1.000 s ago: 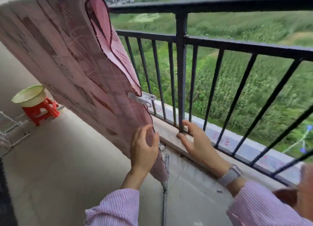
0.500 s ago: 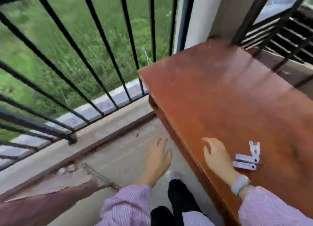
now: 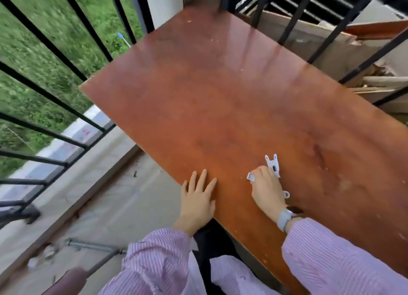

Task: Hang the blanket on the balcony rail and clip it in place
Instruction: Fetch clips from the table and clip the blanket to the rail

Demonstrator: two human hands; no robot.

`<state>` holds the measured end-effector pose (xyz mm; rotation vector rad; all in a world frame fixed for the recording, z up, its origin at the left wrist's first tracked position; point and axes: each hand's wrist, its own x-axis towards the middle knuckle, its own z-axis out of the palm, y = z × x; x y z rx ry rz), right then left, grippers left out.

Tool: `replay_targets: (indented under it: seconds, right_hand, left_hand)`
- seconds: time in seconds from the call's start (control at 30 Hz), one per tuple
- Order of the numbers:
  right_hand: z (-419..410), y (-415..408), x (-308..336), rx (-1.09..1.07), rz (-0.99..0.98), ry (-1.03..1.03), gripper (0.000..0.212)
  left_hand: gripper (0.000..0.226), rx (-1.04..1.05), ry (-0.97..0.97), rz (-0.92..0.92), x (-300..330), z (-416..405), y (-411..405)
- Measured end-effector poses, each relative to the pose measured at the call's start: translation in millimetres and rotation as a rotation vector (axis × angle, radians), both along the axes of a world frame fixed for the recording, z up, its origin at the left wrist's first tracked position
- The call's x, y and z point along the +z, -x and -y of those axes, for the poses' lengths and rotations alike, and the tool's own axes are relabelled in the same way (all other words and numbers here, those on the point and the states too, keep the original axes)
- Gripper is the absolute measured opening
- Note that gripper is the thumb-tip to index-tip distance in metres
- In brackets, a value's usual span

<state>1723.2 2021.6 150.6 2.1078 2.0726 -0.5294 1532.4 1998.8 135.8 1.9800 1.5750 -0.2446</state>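
Observation:
Several white clips lie on a brown wooden table [image 3: 220, 95]. My right hand [image 3: 267, 191] is on them with its fingers curled over one clip [image 3: 250, 176], whose grey end pokes out past the thumb. A second clip [image 3: 272, 164] lies just beyond the fingertips. My left hand [image 3: 197, 200] rests flat on the table's near edge, fingers straight. A blurred pink corner of the blanket [image 3: 66, 281] shows at the bottom left. The black balcony rail [image 3: 55, 100] runs along the left.
A metal pipe [image 3: 92, 246] lies on the concrete floor by the rail's kerb. More black bars [image 3: 326, 40] stand behind the table, with torn cardboard [image 3: 331, 45] beyond them. A white pillar [image 3: 163, 5] stands at the rail's corner.
My view swung right from the hanging blanket to the table. Both hands left the blanket and rail; the right reached the clips and curled over one, and the left landed on the table edge.

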Motion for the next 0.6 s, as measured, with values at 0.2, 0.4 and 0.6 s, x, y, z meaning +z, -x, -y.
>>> replay_targets:
  seconds: [0.2,0.4,0.6]
  right_hand:
    - [-9.2,55.8,37.6,0.123,-0.372,-0.078,0.03]
    - [8.5,166.2,71.5,0.639,-0.454,0.105,0.062]
    - [74.1,259.5,73.6,0.762,-0.715,0.383,0.058]
  left_hand:
    - [0.032,0.609,0.041,0.54,34.1,-10.0,42.3]
    - [0.013,0.899,-0.084,0.776,79.6,39.0,124.1]
    - [0.024,1.168,-0.279,0.797,93.6,134.5,191.5]
